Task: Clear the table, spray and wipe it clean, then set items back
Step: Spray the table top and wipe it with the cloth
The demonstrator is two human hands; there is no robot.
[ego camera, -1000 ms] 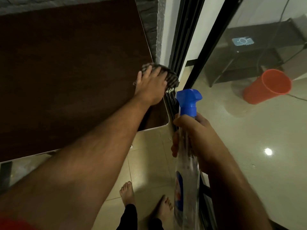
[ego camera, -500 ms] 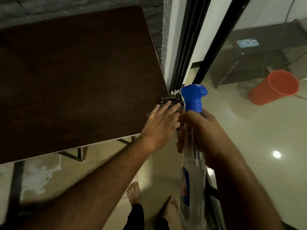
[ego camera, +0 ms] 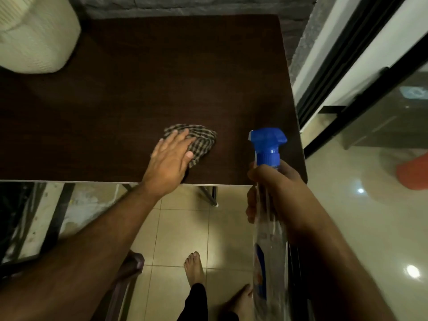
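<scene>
Flat on the dark wooden table [ego camera: 115, 100], near its front edge, the left hand [ego camera: 170, 163] presses a crumpled checked cloth [ego camera: 201, 140] with straight fingers. Right of the cloth, the right hand [ego camera: 275, 193] grips a clear, blue-topped spray bottle [ego camera: 268, 144].

Cloth [ego camera: 201, 140] – brown check; spray bottle [ego camera: 268, 195] – blue head; table [ego camera: 139, 89] dark brown.

Your left hand [ego camera: 170, 162] lies palm down, fingers straight and together, arm reaching forward from lower left. Your right hand [ego camera: 275, 193] is curled in a grip, forearm entering from lower right
</scene>
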